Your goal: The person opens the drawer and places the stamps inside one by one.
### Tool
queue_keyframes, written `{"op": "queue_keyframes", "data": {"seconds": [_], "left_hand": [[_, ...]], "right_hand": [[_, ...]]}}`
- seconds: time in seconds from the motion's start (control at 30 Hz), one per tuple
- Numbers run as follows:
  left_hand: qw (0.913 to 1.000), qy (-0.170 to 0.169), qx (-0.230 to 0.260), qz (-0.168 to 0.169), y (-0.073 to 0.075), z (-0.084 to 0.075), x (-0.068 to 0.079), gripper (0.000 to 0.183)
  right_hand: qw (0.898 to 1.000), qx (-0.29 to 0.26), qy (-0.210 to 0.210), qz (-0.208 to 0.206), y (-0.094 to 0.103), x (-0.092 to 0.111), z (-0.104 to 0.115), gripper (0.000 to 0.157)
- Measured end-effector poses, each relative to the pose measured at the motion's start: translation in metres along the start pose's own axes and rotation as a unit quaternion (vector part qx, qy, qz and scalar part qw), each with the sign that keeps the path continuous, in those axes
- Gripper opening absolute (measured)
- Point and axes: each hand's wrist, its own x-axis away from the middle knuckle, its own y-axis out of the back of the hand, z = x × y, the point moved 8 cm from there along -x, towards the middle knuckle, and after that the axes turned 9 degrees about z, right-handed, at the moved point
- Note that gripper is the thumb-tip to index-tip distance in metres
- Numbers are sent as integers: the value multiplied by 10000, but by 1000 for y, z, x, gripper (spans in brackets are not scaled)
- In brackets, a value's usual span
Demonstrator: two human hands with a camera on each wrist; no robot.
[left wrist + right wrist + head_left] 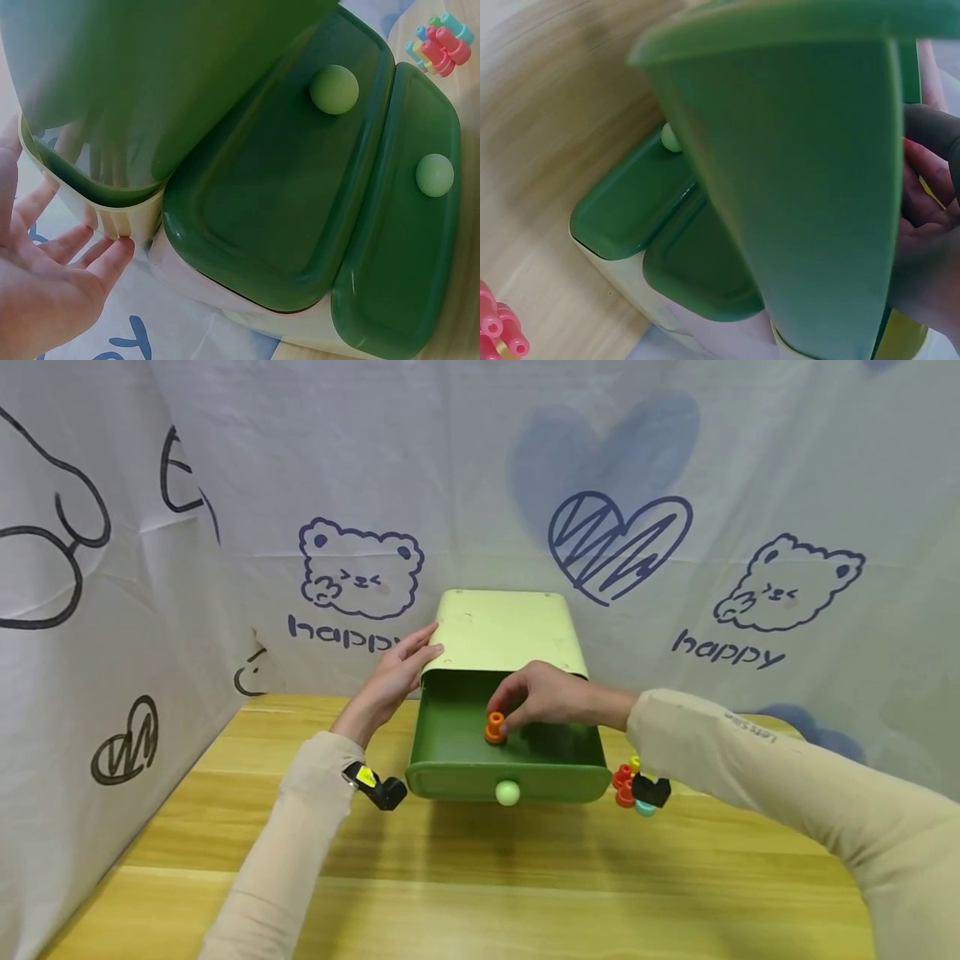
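A small drawer cabinet with a pale yellow top (506,627) stands at the back of the table, its top green drawer (450,727) pulled out. My left hand (393,677) rests on the cabinet's left side. In the left wrist view its fingers (71,244) are extended, fingertips against the cabinet wall. My right hand (543,693) reaches into the drawer and pinches an orange stepped peg (495,727) between thumb and fingers, close over the drawer floor. In the right wrist view the drawer side hides part of the right hand (930,195), and the peg is hidden.
Two lower drawers, a larger one (255,180) and a smaller one (397,225), are pushed in, each with a light green knob. Several coloured pegs (442,45) stand on the wooden table (480,893) right of the cabinet. A printed cloth (480,468) hangs behind.
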Motion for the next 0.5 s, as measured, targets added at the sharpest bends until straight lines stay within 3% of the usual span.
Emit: {"op": "queue_keyframes", "data": {"seconds": [0.5], "left_hand": [[10000, -25, 92, 15, -1, 0, -1, 59]], "right_hand": [[9962, -610, -9, -622, 29, 48, 4, 29]]}}
